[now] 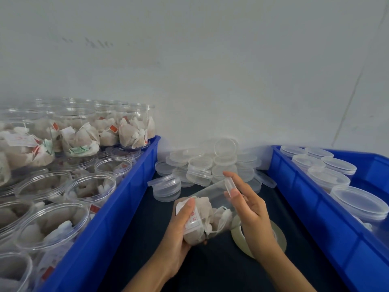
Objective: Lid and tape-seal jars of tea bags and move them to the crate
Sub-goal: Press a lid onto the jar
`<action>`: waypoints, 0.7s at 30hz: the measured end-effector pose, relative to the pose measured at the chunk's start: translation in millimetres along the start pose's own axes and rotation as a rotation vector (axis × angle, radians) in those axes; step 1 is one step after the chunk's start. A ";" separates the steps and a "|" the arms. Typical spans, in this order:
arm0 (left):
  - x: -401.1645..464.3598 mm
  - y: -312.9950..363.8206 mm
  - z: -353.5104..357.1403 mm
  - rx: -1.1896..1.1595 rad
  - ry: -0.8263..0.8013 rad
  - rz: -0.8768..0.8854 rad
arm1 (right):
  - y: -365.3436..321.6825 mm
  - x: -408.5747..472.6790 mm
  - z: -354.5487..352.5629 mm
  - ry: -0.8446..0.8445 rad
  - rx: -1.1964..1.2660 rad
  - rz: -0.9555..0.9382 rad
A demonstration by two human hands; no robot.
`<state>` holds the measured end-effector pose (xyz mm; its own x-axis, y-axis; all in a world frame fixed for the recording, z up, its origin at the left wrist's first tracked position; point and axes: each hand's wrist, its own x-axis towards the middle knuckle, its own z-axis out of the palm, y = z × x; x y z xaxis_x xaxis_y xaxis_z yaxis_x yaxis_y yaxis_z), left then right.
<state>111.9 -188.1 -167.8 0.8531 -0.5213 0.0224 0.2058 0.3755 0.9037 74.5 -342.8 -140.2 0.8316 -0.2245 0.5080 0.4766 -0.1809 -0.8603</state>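
Packing workshop: blue crates [134,186] of jars [92,186]

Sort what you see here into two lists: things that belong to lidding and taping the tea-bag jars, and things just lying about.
In use:
left hand gripping the tilted jar
right hand at its lid
tape roll

Waiting, untouched:
spare lids
left crate of open jars
right crate of lidded jars
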 end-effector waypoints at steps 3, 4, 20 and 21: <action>2.7 -0.6 0.2 0.026 0.008 -0.026 | 0.2 -0.6 -0.2 0.026 0.001 0.036; 4.0 -1.0 0.3 0.044 0.028 -0.036 | 0.7 -1.2 -1.4 0.037 0.010 0.052; 18.5 -13.5 -21.2 0.698 0.211 0.552 | -1.3 6.2 -16.6 -0.218 -0.245 0.102; 19.7 -14.0 -22.2 0.667 0.232 0.569 | 2.9 8.1 -26.1 -0.180 -0.332 0.139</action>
<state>136.5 -186.6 -189.5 0.8313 -0.1980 0.5194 -0.5350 -0.0310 0.8443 75.3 -370.1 -137.5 0.9323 -0.1026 0.3468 0.2627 -0.4668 -0.8444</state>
